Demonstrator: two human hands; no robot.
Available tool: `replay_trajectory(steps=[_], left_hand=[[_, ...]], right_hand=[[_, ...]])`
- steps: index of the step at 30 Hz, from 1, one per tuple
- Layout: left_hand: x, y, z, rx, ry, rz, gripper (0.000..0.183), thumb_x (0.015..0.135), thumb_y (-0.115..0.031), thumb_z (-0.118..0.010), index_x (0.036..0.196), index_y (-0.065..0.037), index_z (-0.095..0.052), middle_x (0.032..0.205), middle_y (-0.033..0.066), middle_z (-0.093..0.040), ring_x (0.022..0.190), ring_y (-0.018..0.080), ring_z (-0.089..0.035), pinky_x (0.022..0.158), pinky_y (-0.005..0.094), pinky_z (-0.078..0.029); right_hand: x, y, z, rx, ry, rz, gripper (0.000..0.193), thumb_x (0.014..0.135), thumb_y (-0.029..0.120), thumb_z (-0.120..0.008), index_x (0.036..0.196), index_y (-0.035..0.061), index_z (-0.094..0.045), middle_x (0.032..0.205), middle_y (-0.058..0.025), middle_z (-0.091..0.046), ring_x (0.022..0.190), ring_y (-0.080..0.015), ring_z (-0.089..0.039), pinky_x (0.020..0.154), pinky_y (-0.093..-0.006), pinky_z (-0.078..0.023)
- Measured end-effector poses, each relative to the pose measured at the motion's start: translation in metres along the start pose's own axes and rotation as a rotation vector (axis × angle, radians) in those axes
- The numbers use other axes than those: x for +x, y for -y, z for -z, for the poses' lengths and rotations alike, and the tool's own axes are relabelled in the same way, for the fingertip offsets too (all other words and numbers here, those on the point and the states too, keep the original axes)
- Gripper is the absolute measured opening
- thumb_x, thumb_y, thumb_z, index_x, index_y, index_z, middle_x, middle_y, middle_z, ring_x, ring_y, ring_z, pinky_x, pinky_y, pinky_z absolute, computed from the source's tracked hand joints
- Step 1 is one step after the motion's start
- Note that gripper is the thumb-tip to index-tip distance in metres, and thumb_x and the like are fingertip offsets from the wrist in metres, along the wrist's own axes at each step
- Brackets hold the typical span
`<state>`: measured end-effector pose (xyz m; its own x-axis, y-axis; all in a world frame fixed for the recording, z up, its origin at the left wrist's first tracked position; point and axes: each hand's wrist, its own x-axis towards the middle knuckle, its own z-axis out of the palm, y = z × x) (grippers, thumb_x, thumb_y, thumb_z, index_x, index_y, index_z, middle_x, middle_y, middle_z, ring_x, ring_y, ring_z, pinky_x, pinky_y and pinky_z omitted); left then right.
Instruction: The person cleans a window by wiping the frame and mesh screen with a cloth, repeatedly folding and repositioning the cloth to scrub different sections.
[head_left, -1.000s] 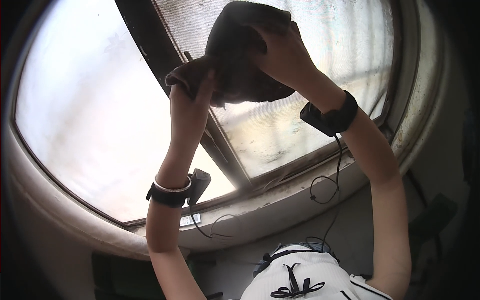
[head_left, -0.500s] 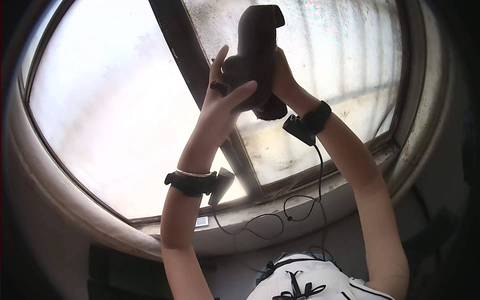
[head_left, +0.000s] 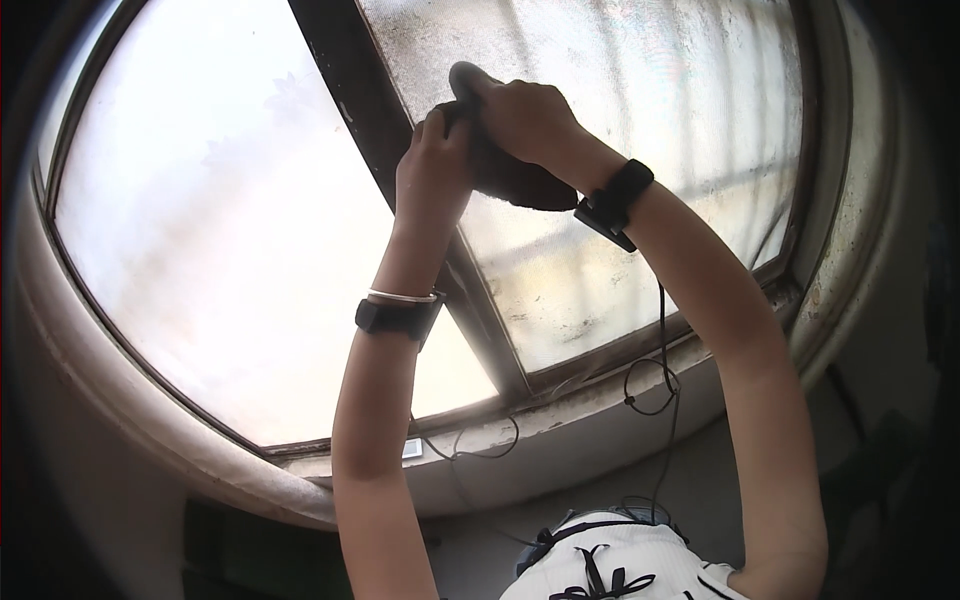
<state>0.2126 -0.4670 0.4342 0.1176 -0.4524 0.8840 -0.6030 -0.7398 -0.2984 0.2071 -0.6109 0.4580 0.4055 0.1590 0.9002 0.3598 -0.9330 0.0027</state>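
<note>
Against the bright window, a dark soft cloth item (head_left: pixel 522 182) shows almost as a silhouette, and its exact kind cannot be made out. My left hand (head_left: pixel 436 160) has its fingers curled round the item's left end. From the upper right, my right hand (head_left: pixel 537 122) grips its top, with a rounded dark piece standing out past the fingers. The two hands are close together, and the item's lower part hangs between them toward my right wrist. My fingertips are partly hidden by the cloth.
Behind my hands is a window with frosted panes (head_left: pixel 200 260) and a dark frame bar (head_left: pixel 350 90). Black bands (head_left: pixel 395 318) circle both wrists, and a thin looped cable (head_left: pixel 662 340) hangs below the right one. A small white device (head_left: pixel 412 448) is on the sill.
The dark item has gone from upright and long to lower and bunched. Both hands have turned over, their backs now showing, and the fingers have closed on the cloth.
</note>
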Motion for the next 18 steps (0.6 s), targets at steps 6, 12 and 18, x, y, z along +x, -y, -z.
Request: replay_trajectory(steps=[6,12,18], left_hand=[[-0.036,-0.012,-0.008,0.032,0.141,-0.035,0.040,0.064,-0.002,-0.066,0.103,-0.004,-0.055,0.101,0.0132,-0.053,0.094,0.0306,-0.053,0.075,0.0383,-0.048],[0.015,0.000,0.016,0.081,-0.015,-0.068,0.048,0.067,-0.001,-0.064,0.113,-0.004,-0.051,0.103,0.0128,-0.053,0.096,0.0313,-0.051,0.078,0.0386,-0.047],[0.030,0.002,0.004,0.173,-0.029,-0.014,0.033,0.068,-0.004,-0.059,0.100,-0.006,-0.054,0.097,0.0119,-0.054,0.086,0.0279,-0.055,0.067,0.0363,-0.050]], right_hand=[[-0.040,0.000,-0.003,-0.115,0.274,-0.002,0.027,0.084,0.019,-0.043,0.107,0.0071,-0.050,0.074,-0.0128,-0.064,0.069,-0.0275,-0.064,0.059,-0.0371,-0.050],[0.009,-0.011,0.025,-0.082,-0.020,0.002,0.029,0.082,0.019,-0.045,0.108,0.0088,-0.052,0.075,-0.0118,-0.064,0.071,-0.0270,-0.064,0.061,-0.0381,-0.050],[0.029,-0.001,0.018,-0.088,0.159,-0.156,0.030,0.082,0.019,-0.045,0.108,0.0072,-0.052,0.082,-0.0121,-0.065,0.078,-0.0260,-0.064,0.066,-0.0372,-0.051]])
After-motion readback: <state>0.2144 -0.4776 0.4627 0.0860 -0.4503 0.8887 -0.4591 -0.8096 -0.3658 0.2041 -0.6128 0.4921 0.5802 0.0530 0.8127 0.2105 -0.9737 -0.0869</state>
